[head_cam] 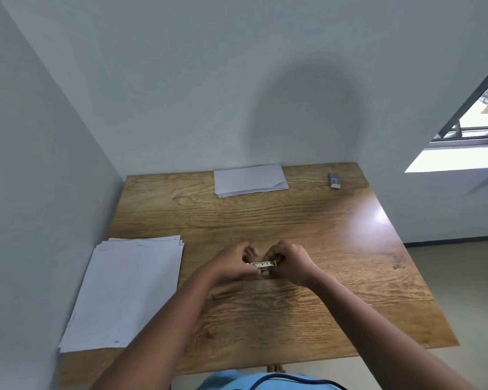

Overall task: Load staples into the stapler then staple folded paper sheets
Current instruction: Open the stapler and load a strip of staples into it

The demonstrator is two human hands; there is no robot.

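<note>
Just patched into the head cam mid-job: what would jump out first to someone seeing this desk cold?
First, the two hands meeting at the middle of the wooden table: the left hand and right hand both grip a small metal stapler. Next, the stack of white paper at the table's left edge, and the folded sheets by the far wall. A small grey box sits at the far right corner.

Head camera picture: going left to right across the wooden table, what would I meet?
Flat stack of white paper sheets → left hand → small metal stapler held between both hands → right hand → small grey box at the far right corner. The folded sheets at the far edge overlap the hands' span, so they are left out.
</note>
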